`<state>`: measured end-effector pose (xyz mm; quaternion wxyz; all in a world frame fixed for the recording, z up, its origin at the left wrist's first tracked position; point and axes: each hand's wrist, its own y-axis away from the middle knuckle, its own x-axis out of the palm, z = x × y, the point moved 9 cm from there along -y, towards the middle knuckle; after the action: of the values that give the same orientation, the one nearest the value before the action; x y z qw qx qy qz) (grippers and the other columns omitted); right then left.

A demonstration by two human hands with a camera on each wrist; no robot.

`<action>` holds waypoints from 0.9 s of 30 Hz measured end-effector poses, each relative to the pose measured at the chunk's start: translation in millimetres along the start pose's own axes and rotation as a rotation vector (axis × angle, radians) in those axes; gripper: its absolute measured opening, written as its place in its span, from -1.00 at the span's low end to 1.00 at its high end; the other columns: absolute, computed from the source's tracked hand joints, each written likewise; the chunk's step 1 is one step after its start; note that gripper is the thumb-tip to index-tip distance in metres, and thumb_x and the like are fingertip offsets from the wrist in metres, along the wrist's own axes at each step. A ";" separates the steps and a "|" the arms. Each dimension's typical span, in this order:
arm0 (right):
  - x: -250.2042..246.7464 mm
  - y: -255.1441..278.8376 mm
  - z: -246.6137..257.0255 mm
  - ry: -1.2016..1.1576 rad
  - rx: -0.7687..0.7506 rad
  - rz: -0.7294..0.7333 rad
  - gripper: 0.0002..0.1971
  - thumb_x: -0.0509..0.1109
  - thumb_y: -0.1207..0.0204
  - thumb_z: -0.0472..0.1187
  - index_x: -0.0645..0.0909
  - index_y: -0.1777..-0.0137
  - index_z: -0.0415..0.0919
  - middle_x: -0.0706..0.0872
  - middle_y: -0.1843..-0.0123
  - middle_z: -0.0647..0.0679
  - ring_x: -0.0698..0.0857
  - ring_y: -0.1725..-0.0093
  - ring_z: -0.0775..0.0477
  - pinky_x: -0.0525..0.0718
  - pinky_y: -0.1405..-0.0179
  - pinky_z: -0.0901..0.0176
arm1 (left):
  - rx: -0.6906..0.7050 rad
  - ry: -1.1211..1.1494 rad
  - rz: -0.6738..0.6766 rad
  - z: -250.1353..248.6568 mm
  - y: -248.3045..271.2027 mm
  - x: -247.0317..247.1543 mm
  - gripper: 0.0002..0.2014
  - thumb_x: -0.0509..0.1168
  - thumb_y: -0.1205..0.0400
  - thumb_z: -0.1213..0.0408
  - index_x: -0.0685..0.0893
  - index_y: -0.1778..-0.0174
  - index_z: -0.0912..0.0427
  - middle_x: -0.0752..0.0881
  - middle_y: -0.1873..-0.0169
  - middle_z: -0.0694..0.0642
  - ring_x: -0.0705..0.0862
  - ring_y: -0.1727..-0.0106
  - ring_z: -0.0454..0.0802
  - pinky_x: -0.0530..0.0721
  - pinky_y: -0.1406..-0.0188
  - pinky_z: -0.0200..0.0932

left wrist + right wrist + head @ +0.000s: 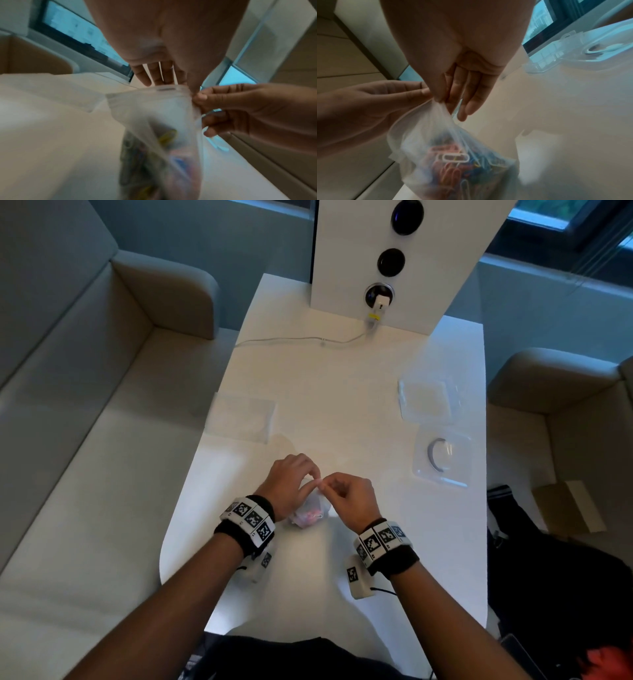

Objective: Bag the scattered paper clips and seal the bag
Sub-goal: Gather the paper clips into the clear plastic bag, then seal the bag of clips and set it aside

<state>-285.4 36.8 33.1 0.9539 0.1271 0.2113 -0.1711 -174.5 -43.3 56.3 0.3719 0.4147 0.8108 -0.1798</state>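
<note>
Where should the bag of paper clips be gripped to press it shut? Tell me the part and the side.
Grip the bag at its zip strip along the top edge, from above, as the left hand and right hand pinch it now. The paper clips sag in the bottom, leaving the top flat and free.

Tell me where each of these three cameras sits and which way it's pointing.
Head: on the head, facing down at the white table; both forearms, left hand, right hand.
Left wrist: under the left palm, facing along the fingers at the clear plastic zip bag.
Right wrist: under the right palm, facing the bag's coloured paper clips.
Shared: both wrist views show both hands pinching the bag's top.
</note>
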 end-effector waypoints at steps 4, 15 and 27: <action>-0.3 -9.4 3.5 0.054 -0.007 -0.032 -0.92 0.47 -0.54 -0.08 0.77 0.10 -0.04 0.82 0.22 0.13 0.81 0.26 0.18 0.67 0.24 0.35 | 0.001 0.009 0.010 8.3 -3.1 -0.1 -0.89 0.19 -0.71 0.16 0.59 0.03 0.06 0.64 0.09 -0.05 0.55 0.03 -0.02 0.52 -0.09 0.00; 0.4 -26.3 -6.4 -0.094 0.030 -0.133 -0.92 0.47 -0.53 -0.18 0.80 0.12 -0.10 0.85 0.28 0.00 0.83 0.31 0.03 0.83 0.20 -0.03 | -0.022 0.077 0.111 25.6 -29.6 -7.1 -0.90 0.32 -0.64 0.20 0.67 0.06 0.15 0.68 0.13 0.04 0.62 0.11 -0.02 0.59 0.06 -0.12; 24.0 -30.6 -64.0 -0.391 0.450 -0.121 -0.87 0.21 -0.70 -0.15 0.55 -0.03 -0.19 0.68 -0.01 -0.35 0.75 0.03 -0.32 0.83 0.23 -0.15 | -0.277 0.257 0.028 75.2 -1.0 -8.9 -0.89 0.21 -0.73 0.24 0.57 0.01 0.19 0.61 0.33 -0.12 0.55 0.32 -0.24 0.47 0.28 -0.36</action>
<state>-299.5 22.6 -39.1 0.9124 0.2872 -0.0124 -0.2913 -137.8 -93.8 13.5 0.3215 0.3903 0.8627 -0.0069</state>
